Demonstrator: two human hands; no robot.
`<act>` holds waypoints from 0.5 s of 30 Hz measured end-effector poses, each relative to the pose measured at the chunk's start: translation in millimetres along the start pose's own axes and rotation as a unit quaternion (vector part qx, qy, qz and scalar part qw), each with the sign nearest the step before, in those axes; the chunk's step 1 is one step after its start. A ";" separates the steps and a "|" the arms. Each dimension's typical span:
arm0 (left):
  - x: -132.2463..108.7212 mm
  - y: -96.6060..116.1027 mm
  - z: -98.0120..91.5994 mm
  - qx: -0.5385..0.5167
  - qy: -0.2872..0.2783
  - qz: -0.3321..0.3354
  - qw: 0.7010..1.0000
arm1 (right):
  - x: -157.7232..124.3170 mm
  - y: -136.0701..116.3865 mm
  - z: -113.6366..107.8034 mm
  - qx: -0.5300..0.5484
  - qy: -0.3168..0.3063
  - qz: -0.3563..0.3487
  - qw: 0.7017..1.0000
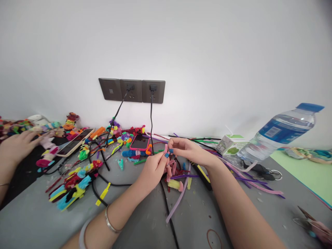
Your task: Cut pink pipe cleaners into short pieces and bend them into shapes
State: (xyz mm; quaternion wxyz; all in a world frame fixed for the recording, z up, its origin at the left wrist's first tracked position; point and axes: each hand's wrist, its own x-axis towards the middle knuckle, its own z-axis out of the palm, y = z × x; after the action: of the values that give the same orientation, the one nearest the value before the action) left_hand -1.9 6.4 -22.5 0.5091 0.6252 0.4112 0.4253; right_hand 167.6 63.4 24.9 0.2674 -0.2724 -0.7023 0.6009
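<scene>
Both hands meet above the middle of the grey table. My left hand (155,166) is closed, pinching a small pink fuzzy piece (166,148) that sticks up between the fingertips. Against it, my right hand (185,150) has thumb and fingers pressed together at the same piece. Just below the fingers are curled pink fuzzy pieces (169,171) and a yellow one with a pink end (175,184). A lilac pipe cleaner (178,204) lies below my hands. The fingertips partly hide the piece.
Colourful fuzzy figures (72,188), a phone (75,142) and a pink-edged phone (140,142) lie left, beside black cables. Another person's hand (18,147) reaches in there. On the right are a juice carton (231,144), a tilted water bottle (282,131), keys (275,174) and scissors (307,214).
</scene>
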 end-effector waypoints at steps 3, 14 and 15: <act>1.7 -0.7 0.3 -0.031 -0.003 -0.014 0.999 | 0.8 3.3 -0.1 -0.010 0.004 -0.016 1.000; 4.1 9.1 -6.5 -0.065 -0.103 -0.036 0.992 | -1.8 -0.7 -0.9 -0.035 -0.005 -0.021 0.999; 3.6 8.6 -7.1 -0.053 -0.107 -0.031 0.992 | -2.0 -0.7 -1.3 -0.035 -0.010 -0.014 0.999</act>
State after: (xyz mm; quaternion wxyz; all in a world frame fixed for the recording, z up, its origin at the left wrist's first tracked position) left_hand -6.9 10.6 -12.7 0.5953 0.6266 0.3503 0.3611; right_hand 169.9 62.8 25.6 0.2594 -0.2653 -0.7291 0.5750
